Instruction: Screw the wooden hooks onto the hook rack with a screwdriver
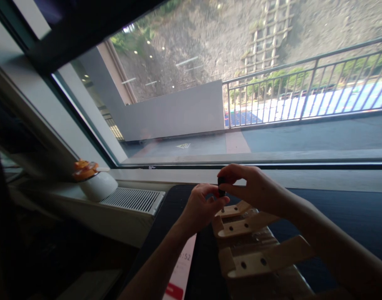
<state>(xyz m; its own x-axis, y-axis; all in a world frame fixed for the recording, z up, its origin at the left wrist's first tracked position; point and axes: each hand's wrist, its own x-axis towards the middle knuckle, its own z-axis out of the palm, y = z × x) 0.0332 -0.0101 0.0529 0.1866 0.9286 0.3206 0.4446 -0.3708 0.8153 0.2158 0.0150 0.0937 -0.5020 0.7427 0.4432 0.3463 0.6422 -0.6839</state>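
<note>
My right hand (252, 183) is closed around the top of a short black screwdriver (221, 187), held upright. Lower down, the fingers of my left hand (200, 206) pinch together at the same tool. Its tip points at the far light-wood piece (231, 210), close to a screw there; whether they touch is hard to tell. Nearer pieces, a middle wooden bracket (237, 227) and a front wooden bracket (253, 264), each show two dark screws. All sit in a row on a brown, shiny base (266, 287), partly covered by my right forearm.
Under the work is a dark table (178, 200). A phone with a lit screen (183, 266) lies beneath my left forearm. On the left ledge, a white pot with an orange figure (100, 185) stands by a white vent grille (134, 199). A large window (178, 104) rises behind.
</note>
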